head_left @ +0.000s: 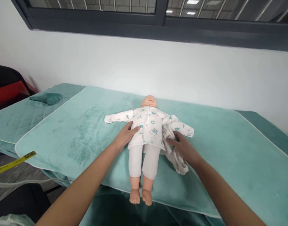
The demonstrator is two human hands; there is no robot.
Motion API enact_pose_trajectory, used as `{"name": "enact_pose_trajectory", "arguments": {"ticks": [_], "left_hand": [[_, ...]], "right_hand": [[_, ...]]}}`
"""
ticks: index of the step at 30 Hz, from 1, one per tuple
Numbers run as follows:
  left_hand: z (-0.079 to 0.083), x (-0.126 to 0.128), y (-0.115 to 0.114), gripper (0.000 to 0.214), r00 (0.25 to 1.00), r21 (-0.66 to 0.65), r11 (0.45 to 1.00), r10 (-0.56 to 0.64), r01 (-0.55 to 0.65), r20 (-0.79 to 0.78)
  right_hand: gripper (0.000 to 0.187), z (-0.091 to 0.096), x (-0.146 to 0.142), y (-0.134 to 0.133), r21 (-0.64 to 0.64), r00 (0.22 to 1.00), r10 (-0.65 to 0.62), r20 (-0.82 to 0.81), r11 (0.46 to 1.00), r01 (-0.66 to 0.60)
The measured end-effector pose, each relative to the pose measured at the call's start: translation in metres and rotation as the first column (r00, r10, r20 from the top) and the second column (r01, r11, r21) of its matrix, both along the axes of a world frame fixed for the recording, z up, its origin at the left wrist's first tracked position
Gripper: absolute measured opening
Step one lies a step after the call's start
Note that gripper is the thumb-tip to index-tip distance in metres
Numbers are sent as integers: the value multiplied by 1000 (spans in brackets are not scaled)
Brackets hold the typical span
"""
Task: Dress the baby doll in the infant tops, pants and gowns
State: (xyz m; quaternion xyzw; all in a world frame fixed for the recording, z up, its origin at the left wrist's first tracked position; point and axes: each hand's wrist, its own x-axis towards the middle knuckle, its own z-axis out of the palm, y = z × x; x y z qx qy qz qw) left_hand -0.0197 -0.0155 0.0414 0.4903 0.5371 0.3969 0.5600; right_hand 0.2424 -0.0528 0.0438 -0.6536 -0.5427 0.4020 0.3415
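A baby doll (150, 160) lies on its back on a green padded cover, head toward the wall and bare feet toward me. It wears a white printed jacket (153, 125) with both sleeves spread outward, and white legs show below the hem. My left hand (125, 134) rests against the jacket's left side, its thumb on the front and its fingers apart. By the doll's other side, my right hand (183, 146) grips a crumpled white printed cloth (177, 160). Part of that cloth is tucked beside the torso, and some right fingertips are hidden.
The green cover (216, 163) spreads over a bed (14, 125) with a face hole at left. A white wall (111, 62) and a dark window frame (134, 23) stand behind. Yellow tape (14, 163), a cable (28, 181) and a red-black object (8, 91) are at left.
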Motion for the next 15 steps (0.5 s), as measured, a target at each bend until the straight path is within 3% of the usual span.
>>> {"name": "enact_pose_trajectory", "arguments": {"ticks": [3,7,12,15], "left_hand": [[0,3,8,61,989,3,1000,-9,8,148],[-5,10,35,61,966,51,998,13,-26,256],[-6,20,70,58,952,59,986,133,-155,274],[-11,20,77,52,971,97,984,131,-152,198]], "right_hand": [[43,-14,-24,10,71,987,-14,-163,997,26],[52,-19,-35,36,200,954,-12,-300,977,75],[65,-23,-34,80,266,967,-31,-253,959,100],[60,-20,-19,92,225,995,-27,-97,973,48]]}}
